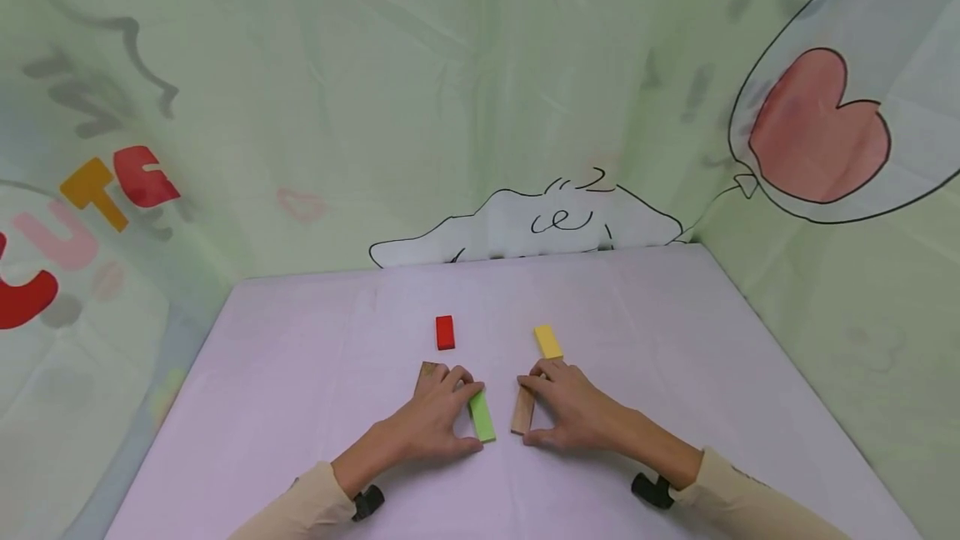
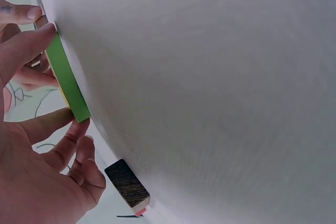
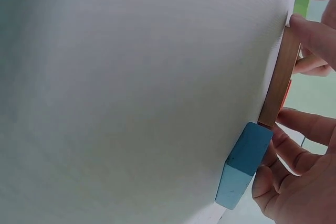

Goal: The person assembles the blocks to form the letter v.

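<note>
My left hand (image 1: 433, 422) pinches a green block (image 1: 482, 418) by its two ends, thumb at the near end and forefinger at the far one. Facing it, my right hand (image 1: 581, 411) holds a brown wooden block (image 1: 523, 412) the same way. A short gap separates the two blocks, which lie low at the tabletop. Partly hidden behind my left hand is another wooden block (image 1: 425, 372), whose face looks dark and grained in the left wrist view. Beside my right hand's curled fingers, the right wrist view shows a blue block (image 3: 249, 150).
A red block (image 1: 446, 332) lies farther back, left of centre. Just past my right fingertips lies a yellow block (image 1: 548, 341). The pale tabletop (image 1: 315, 340) ends at printed cloth walls (image 1: 390, 90) at the back and sides.
</note>
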Motion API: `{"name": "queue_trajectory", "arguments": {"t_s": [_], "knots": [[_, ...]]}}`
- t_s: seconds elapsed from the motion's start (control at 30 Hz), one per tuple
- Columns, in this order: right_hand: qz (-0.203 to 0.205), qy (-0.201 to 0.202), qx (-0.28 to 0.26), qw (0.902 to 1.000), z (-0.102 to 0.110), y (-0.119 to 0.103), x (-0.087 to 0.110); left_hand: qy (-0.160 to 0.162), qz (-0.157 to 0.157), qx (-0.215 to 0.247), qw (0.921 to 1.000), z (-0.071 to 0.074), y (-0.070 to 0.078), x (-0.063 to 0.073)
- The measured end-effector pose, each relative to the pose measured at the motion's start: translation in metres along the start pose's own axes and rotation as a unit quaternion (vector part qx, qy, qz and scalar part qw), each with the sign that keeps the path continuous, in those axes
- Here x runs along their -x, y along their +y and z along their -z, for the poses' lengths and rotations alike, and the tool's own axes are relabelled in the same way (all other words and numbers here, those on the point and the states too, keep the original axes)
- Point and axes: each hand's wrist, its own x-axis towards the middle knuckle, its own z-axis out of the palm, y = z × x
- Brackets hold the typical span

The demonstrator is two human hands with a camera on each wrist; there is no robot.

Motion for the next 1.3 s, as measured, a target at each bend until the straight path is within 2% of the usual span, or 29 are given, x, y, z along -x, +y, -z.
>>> {"name": "queue_trajectory", "arguments": {"t_s": [0.4, 0.77, 1.03, 1.3], "knots": [[0.011, 0.03, -0.011, 0.9994, -0.001, 0.0, 0.0, 0.018, 0.021, 0.009, 0.9996, -0.002, 0.002, -0.001], [0.023, 0.031, -0.028, 0.9989, -0.002, -0.001, -0.008, 0.047, 0.028, 0.016, 0.9984, -0.003, -0.001, -0.007], [0.007, 0.016, -0.056, 0.9983, -0.002, -0.004, -0.016, 0.054, 0.042, 0.017, 0.9975, -0.002, -0.003, -0.012], [0.001, 0.009, -0.057, 0.9983, -0.001, -0.004, -0.019, 0.052, 0.05, 0.027, 0.997, 0.0, -0.002, -0.014]]}}
